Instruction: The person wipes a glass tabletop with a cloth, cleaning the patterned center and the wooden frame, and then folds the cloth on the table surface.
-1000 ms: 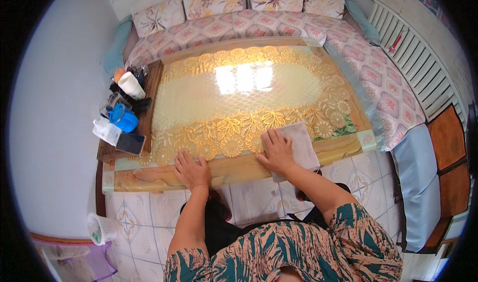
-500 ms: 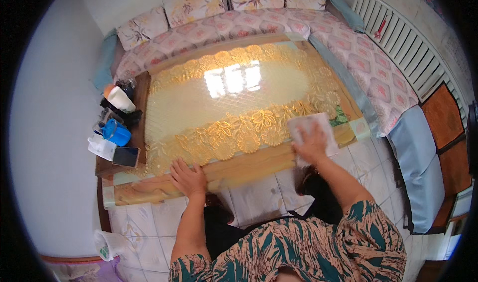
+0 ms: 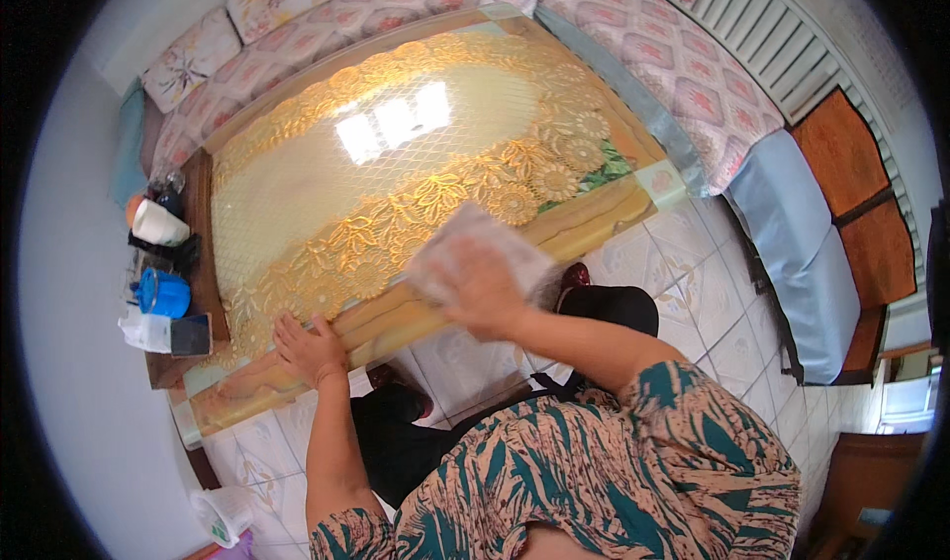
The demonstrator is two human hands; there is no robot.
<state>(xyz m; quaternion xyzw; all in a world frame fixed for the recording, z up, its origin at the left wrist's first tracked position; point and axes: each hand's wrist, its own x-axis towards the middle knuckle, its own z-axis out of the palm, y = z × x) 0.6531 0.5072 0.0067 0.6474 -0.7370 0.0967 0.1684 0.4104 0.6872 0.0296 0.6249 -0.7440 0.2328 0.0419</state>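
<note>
My right hand (image 3: 481, 291) lies over a pale pinkish-white cloth (image 3: 520, 253), pressing it on the front edge of the table (image 3: 589, 212). Motion smears the fingers, and part of the cloth hangs past the edge. The table has a wood-grain top with a shiny gold floral cover (image 3: 386, 226) under a clear, glossy surface. Flat on the same front edge, farther left, rests my left hand (image 3: 309, 348); its fingers are spread and nothing is in them.
A dark wooden shelf (image 3: 203, 253) at the table's left end carries a blue mug (image 3: 163, 293), a white cup (image 3: 159, 223) and a phone (image 3: 191, 334). A patterned sofa (image 3: 663, 70) borders the far and right sides. A white basket (image 3: 222, 516) stands on the tiled floor.
My right hand has swept the cloth leftward along the front edge, toward my left hand. My left hand remains on the edge. The whole view has turned and shifted.
</note>
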